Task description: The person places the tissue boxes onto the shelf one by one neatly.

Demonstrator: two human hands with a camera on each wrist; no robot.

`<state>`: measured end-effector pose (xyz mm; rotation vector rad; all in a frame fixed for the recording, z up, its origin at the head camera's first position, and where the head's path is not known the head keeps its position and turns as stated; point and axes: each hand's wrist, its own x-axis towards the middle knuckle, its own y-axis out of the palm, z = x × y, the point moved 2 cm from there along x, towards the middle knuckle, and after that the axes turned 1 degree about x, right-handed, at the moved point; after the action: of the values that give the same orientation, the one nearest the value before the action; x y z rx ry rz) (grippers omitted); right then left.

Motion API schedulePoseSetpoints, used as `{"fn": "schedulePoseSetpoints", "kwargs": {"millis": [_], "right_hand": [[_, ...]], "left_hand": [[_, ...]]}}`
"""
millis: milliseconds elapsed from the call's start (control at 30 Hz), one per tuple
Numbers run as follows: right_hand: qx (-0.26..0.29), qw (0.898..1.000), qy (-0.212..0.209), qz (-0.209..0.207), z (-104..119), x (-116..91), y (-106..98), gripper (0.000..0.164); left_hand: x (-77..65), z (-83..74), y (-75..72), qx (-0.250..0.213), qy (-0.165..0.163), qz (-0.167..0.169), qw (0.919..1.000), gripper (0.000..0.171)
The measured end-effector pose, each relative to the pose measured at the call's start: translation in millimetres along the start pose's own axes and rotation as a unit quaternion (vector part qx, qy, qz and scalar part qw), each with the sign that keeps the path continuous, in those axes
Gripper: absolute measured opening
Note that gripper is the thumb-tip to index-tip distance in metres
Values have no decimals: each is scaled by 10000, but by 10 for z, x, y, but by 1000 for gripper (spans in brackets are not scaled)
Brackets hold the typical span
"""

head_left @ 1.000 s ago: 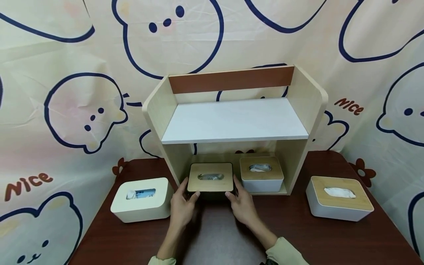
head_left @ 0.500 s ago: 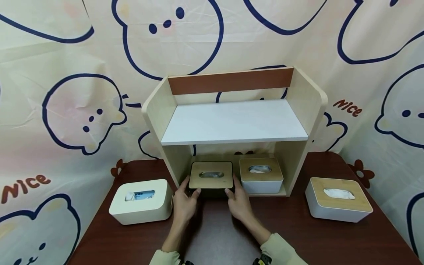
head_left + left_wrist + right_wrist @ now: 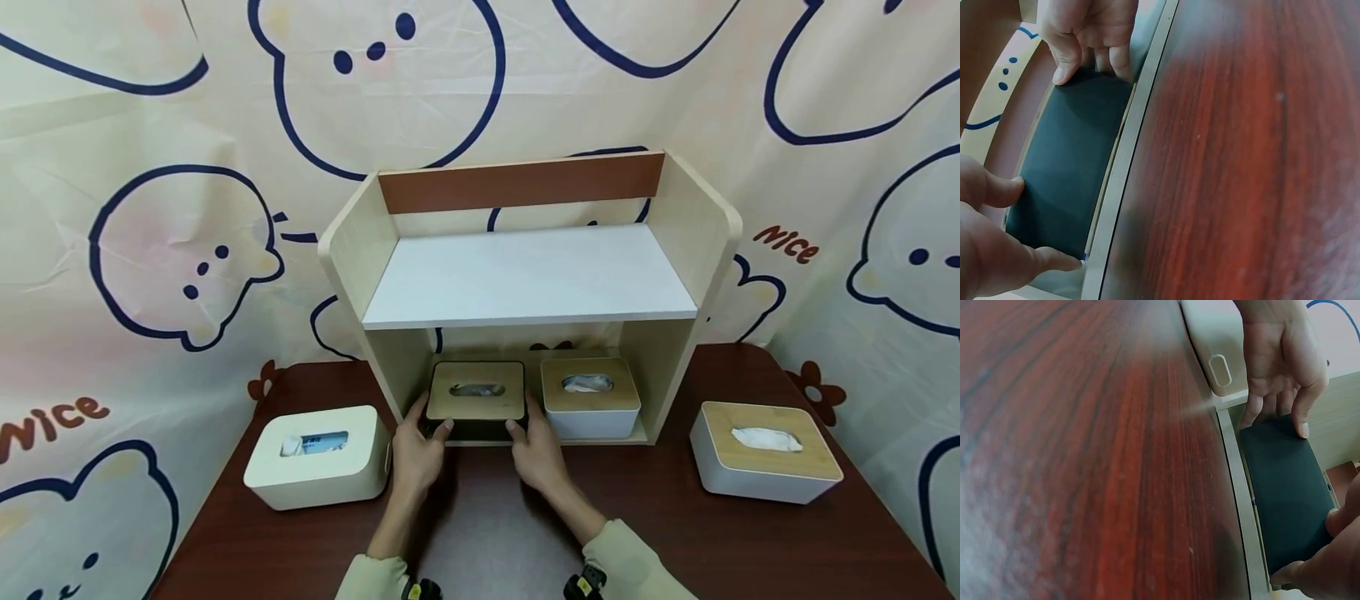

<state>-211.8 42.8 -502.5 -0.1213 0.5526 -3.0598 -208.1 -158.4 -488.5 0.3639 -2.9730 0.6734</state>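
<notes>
A dark tissue box [image 3: 477,390] with a wood-coloured lid sits in the left half of the lower shelf compartment, close to its front edge. My left hand [image 3: 418,454] grips its left end, thumb on the front face. At the opposite end my right hand [image 3: 536,450] holds it the same way. Both wrist views show the box's plain dark front [image 3: 1066,156] between the two hands. To its right on the same shelf stands a white tissue box [image 3: 592,419] with a wooden lid; some tissue shows in its slot.
The two-tier shelf [image 3: 525,279] has a white upper board and pale side panels. On the dark wooden table [image 3: 495,533], a cream tissue box [image 3: 318,479] stands left of the shelf. Another white tissue box [image 3: 765,475] with a wooden lid stands to the right. A printed cloth hangs behind.
Both hands have moved the dark tissue box slightly farther back into the compartment, and the shelf's front edge now shows below it. The other boxes have stayed put.
</notes>
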Motion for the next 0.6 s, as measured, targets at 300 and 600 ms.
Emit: {"fn": "schedulePoseSetpoints", "kwargs": {"millis": [300,600], "right_hand": [[-58,10000,-43,-3,-15,34,24,69],[-241,9996,-133,-40,-22,54,16,68]], "left_hand": [[3,18,5,-6,-10,10,10000,67],[11,32,20,-6,-95,61,9999,67]]}}
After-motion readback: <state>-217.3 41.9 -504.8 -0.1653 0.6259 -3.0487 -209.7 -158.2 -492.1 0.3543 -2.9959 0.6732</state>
